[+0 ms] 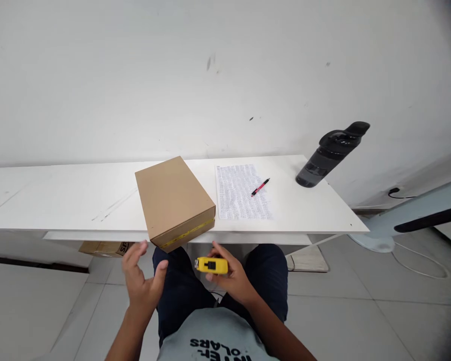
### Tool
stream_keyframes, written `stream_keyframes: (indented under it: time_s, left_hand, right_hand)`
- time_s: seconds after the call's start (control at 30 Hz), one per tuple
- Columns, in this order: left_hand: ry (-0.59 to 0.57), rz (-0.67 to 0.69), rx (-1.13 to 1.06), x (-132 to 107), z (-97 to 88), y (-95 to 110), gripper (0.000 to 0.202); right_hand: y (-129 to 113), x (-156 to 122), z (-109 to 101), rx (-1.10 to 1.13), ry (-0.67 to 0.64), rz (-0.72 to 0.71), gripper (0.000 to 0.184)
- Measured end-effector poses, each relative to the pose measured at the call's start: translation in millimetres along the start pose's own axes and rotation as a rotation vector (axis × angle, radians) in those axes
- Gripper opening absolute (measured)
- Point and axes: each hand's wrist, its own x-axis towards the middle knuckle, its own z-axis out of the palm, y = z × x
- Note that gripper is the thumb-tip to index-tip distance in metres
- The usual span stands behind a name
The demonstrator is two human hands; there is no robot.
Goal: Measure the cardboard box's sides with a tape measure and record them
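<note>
My right hand (235,278) is closed around a yellow tape measure (220,265) with a black button, held over my lap just below the desk's front edge. A small metal tip shows at its left end. My left hand (141,281) is open and empty, thumb and fingers apart, just below the near corner of a brown cardboard box (175,198). This closed box rests at an angle on the desk, its near corner jutting past the front edge. Along its front side runs a yellow strip with dark marks.
On the white desk (60,195) lies a handwritten sheet (236,195) with a red and black pen (260,187) on it. A black bottle (328,155) stands at the right end. Another carton (105,248) sits under the desk. A wall closes off the back.
</note>
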Motion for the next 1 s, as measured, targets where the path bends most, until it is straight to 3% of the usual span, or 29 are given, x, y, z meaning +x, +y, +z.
stream_keyframes:
  time_s: [0.07, 0.13, 0.2, 0.27, 0.37, 0.47, 0.63, 0.7, 0.83, 0.93, 1.0]
  left_hand:
    - [0.03, -0.213, -0.092, -8.0, 17.7, -11.7, 0.073]
    - [-0.031, -0.398, -0.174, -15.9, 34.6, -22.3, 0.081]
    - [-0.11, -0.499, -0.216, -23.7, 46.7, -30.5, 0.081]
    - [-0.177, -0.509, -0.236, -30.9, 53.0, -35.0, 0.078]
    - [-0.228, -0.432, -0.211, -37.8, 54.2, -33.3, 0.069]
    - [-0.187, -0.346, -0.133, -32.8, 48.7, -22.7, 0.068]
    - [-0.107, -0.086, 0.028, 19.0, 26.4, -0.9, 0.074]
    - [-0.17, 0.06, 0.085, 48.5, 18.3, 4.2, 0.071]
    - [-0.428, 0.28, 0.117, 93.7, 18.5, 12.8, 0.06]
    - [-0.595, 0.358, 0.17, 108.4, 28.2, 23.1, 0.055]
    - [-0.635, 0.391, 0.194, 111.7, 31.3, 30.1, 0.055]
  right_hand:
    - [7.5, 8.1, -7.7, 0.185, 0.033, 0.211, 0.1]
    - [12.4, 20.4, -14.4, 0.304, 0.037, 0.313, 0.119]
    - [16.0, 33.8, -18.2, 0.372, 0.031, 0.336, 0.128]
    - [19.4, 44.7, -18.4, 0.405, 0.018, 0.354, 0.126]
    - [23.4, 51.8, -14.3, 0.43, -0.007, 0.391, 0.117]
    - [24.0, 47.8, -9.7, 0.473, 0.006, 0.436, 0.109]
    - [22.7, 30.5, -0.6, 0.545, -0.026, 0.493, 0.085]
    - [25.4, 24.5, 8.4, 0.563, -0.064, 0.517, 0.081]
    - [29.1, 14.5, 33.9, 0.599, -0.084, 0.588, 0.081]
    - [13.3, 4.9, 47.3, 0.613, -0.094, 0.624, 0.081]
    - [-9.2, -1.2, 47.8, 0.587, -0.15, 0.585, 0.08]
